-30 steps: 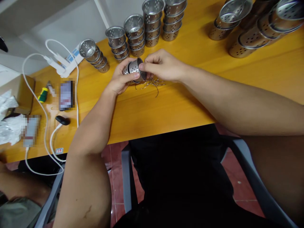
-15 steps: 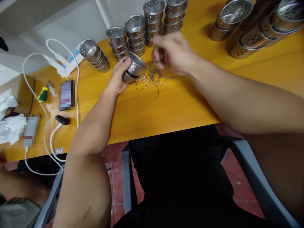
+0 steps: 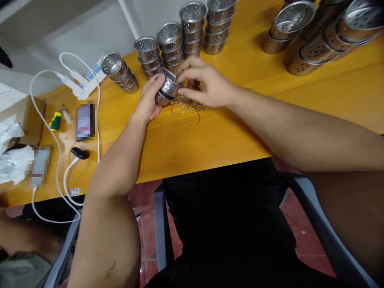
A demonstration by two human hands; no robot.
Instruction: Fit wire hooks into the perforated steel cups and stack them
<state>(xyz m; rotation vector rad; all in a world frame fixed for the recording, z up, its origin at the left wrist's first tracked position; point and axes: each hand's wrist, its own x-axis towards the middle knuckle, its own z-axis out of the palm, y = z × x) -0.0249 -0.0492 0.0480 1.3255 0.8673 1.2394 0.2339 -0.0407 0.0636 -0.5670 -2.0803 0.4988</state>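
My left hand (image 3: 150,96) is closed around perforated metal cups (image 3: 170,85), one nested in another, tilted with their mouth toward the right. My right hand (image 3: 198,80) is at the cups' rim, its thumb and fingers curved and apart. I see nothing between those fingers, though some fingertips are hidden behind the hand. Below it, on the wooden table (image 3: 192,140), lies a loose tangle of thin bent metal wires (image 3: 189,105), partly covered by the right hand.
Stacks of similar perforated cups (image 3: 169,42) stand along the back, and more cups (image 3: 312,52) lean in stacks at the right. On the left are a power strip (image 3: 87,86), white cables, a phone (image 3: 85,122), a green-yellow handled tool (image 3: 55,121) and a cardboard box (image 3: 34,120).
My right hand has moved left and slightly down, from above the wires to the cups' rim, and its fingers have spread. The left hand keeps its hold on the cups.
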